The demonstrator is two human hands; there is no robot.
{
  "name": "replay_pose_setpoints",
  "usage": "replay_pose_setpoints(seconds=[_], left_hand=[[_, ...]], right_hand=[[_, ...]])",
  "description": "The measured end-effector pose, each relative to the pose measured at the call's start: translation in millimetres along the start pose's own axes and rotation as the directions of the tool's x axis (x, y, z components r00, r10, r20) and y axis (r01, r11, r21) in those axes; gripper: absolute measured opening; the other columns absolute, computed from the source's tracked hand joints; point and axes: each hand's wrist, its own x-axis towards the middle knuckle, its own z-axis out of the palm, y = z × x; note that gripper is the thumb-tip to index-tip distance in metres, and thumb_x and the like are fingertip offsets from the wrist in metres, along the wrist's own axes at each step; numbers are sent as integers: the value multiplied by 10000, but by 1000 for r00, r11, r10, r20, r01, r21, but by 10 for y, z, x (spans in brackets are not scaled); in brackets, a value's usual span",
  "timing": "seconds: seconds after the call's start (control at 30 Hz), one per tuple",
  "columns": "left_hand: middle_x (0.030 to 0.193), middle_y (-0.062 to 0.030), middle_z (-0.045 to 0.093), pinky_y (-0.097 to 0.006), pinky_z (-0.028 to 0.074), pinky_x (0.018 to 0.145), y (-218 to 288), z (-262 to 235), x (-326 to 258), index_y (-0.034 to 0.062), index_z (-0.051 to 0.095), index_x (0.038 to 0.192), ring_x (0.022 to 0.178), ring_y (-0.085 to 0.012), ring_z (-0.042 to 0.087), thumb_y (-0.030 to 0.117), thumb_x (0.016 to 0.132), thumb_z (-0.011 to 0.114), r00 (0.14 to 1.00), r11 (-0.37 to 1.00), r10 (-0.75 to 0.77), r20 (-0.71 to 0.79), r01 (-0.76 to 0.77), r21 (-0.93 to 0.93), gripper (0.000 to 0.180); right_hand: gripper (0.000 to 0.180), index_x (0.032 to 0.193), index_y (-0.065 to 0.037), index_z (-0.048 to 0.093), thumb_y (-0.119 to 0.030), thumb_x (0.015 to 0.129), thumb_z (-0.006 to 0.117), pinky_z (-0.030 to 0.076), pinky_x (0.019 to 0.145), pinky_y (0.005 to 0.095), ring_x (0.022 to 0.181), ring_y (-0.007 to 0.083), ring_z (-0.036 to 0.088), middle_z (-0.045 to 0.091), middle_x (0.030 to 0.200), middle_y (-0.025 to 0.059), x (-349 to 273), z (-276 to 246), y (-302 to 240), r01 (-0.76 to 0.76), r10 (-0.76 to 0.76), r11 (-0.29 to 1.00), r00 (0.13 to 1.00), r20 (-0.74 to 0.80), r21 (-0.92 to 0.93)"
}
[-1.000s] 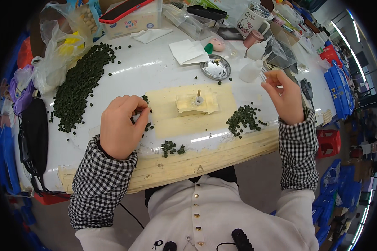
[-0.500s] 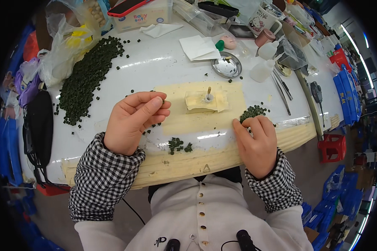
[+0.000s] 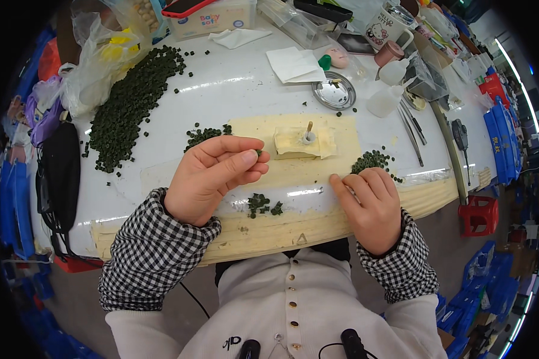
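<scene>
Tabletop (image 3: 251,99), green pellet (image 3: 259,153) in left hand (image 3: 217,170)

Left of your white printed mug (image 3: 379,33) sits a red-cased phone (image 3: 185,6) on a translucent plastic box (image 3: 212,23); right of the mug, nearer you, is a black handheld radio (image 3: 460,137).

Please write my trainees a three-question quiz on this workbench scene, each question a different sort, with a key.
1. Multiple choice: what does the left hand pinch?
a) a white tissue
b) a small dark green piece
c) a drinking mug
2. True or false: a peg stands up from the tape-covered block.
3. Short answer: which hand is nearer the slim metal tools?

Key:
1. b
2. True
3. The right hand
</scene>
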Motion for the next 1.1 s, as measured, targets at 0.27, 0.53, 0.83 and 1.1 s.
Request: replay_pose_setpoints(seconds=[0.27, 0.53, 0.83, 1.1], left_hand=[[1015, -103, 691, -226, 553, 799, -12, 47, -14, 20, 627, 1113, 895, -126, 672, 67, 938, 590, 999, 998, -1, -33, 3, 67, 185], [1005, -103, 692, -227, 557, 774, -21, 53, -22, 37, 621, 1090, 879, -129, 679, 81, 943, 589, 999, 994, -25, -33, 29, 102, 156], [995, -96, 693, -225, 555, 766, -33, 40, -15, 34, 614, 1084, 860, -121, 675, 73, 934, 599, 999, 994, -32, -44, 37, 101, 156], [994, -100, 692, -228, 554, 756, -35, 51, -23, 37, 614, 1062, 861, -125, 676, 65, 930, 604, 999, 995, -24, -29, 27, 101, 135]], right_hand=[[312, 949, 46, 663, -68, 664, 605, 489, 794, 358, 814, 234, 556, 573, 840, 88, 49, -38, 66, 120, -122, 991, 992, 33, 52], [286, 927, -14, 682, -56, 647, 639, 490, 762, 340, 796, 222, 572, 598, 825, 53, -11, 35, 138, -40, 42, 984, 999, -12, 172], [272, 931, -23, 681, -76, 669, 631, 487, 766, 344, 804, 217, 572, 582, 843, 58, 15, -24, 186, -8, 9, 993, 1000, -8, 116], [237, 899, -14, 660, -86, 677, 619, 493, 780, 355, 804, 221, 572, 564, 818, 70, 4, 4, 182, 88, -87, 993, 996, -14, 84]])
